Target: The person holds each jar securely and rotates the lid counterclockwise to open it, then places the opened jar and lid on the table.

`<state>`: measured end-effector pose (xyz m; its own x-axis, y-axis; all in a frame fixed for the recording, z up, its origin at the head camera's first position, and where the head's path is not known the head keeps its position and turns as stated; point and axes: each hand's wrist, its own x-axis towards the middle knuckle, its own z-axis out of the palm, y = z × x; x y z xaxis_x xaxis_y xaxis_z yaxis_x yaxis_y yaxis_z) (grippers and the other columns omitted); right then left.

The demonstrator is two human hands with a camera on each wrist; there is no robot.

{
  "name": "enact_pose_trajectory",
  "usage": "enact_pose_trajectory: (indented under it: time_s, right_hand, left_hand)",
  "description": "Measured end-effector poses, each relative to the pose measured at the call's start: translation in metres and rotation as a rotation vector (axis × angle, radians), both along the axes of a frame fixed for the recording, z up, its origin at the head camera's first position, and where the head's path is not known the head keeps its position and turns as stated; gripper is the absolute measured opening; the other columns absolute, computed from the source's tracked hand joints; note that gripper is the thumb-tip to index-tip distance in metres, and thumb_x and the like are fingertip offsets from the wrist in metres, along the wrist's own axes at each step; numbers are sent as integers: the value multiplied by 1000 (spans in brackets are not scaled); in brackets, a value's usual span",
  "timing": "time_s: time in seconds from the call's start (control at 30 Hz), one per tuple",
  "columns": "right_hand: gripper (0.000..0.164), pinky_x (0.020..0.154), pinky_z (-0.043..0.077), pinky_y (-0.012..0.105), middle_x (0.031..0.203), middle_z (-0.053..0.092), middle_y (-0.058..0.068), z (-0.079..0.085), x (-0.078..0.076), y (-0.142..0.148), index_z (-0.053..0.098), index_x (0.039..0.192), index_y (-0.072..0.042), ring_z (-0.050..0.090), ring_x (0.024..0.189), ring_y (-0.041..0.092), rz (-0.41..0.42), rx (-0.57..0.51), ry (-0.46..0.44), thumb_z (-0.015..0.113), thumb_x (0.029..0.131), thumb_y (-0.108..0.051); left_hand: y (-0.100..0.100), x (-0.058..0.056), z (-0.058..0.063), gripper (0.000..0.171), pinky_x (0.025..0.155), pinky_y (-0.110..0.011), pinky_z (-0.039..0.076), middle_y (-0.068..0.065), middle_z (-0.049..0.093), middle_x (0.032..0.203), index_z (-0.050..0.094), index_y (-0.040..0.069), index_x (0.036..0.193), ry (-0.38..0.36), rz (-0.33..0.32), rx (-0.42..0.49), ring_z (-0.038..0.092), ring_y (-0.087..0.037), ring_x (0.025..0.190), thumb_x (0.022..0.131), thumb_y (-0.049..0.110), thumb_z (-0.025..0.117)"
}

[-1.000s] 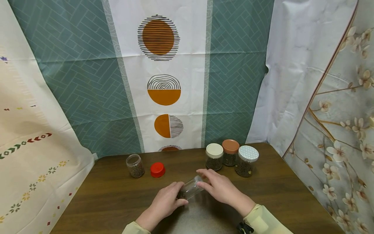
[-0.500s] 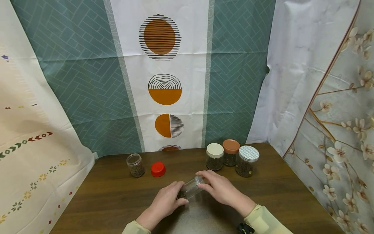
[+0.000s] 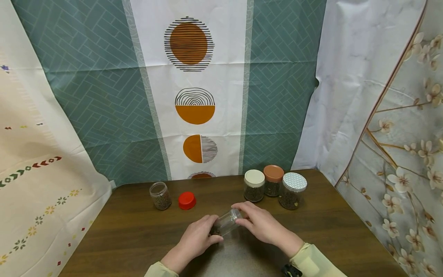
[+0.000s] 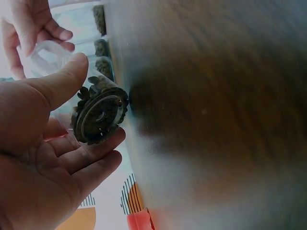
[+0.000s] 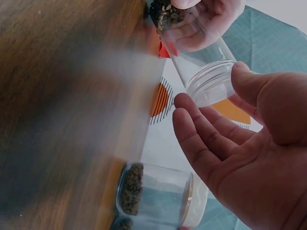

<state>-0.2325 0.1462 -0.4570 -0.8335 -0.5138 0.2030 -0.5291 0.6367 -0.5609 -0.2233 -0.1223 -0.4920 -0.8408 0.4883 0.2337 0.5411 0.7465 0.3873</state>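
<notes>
A clear jar (image 3: 226, 224) lies tilted over the middle of the table, its base toward my left hand (image 3: 196, 237), which grips it there between thumb and fingers. Dark seed-like bits have gathered at its bottom (image 4: 101, 116). At the other end, my right hand (image 3: 261, 223) pinches the jar's ridged neck (image 5: 211, 81), thumb on one side and fingertips on the other. A red lid (image 3: 187, 201) sits on the table beyond my left hand. To its left stands an uncapped jar (image 3: 161, 196) partly filled with small brown grains.
Three lidded jars stand at the back right: one cream-topped jar (image 3: 254, 186), one jar with a terracotta lid (image 3: 273, 180), and one jar with a patterned white lid (image 3: 293, 190). Fabric hangings (image 3: 277, 96) rise behind the dark wooden table (image 3: 131, 238).
Both hands stay on the jar in nearly the same pose. My right fingers shift only slightly at the neck.
</notes>
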Motion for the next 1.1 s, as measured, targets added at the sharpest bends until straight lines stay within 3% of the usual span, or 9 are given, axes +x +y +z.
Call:
enact_pose_trajectory:
  time_s: [0.33,0.67,0.9,1.1]
  right_hand:
    - [39,87,60,42,139,65,-3,-2,0,2,61,149,-24,70,107,12,21,-20,13,70,111,-29]
    - [42,86,59,39,141,64,-4,-3,1,5,60,150,-23,70,108,10,44,-38,-2,72,110,-21]
    - [50,86,60,41,147,61,-2,-4,-1,4,56,158,-27,72,111,14,20,-49,-51,69,111,-36]
    - [48,89,60,49,146,65,1,-3,-3,2,60,157,-25,73,114,21,-41,-32,-33,65,112,-43]
  left_hand:
    - [1,0,0,54,74,-39,55,1,68,107,68,9,131,-19,5,2,60,-9,85,91,35,93]
    - [1,0,0,53,74,-38,55,2,68,107,68,9,130,-7,0,6,60,-9,84,90,35,93]
    - [1,0,-1,54,77,-41,58,-1,71,113,68,9,132,-27,8,-2,66,-13,90,91,35,92]
    - [0,-1,-1,55,77,-42,58,0,70,112,68,8,133,-33,11,-5,66,-13,90,91,35,92]
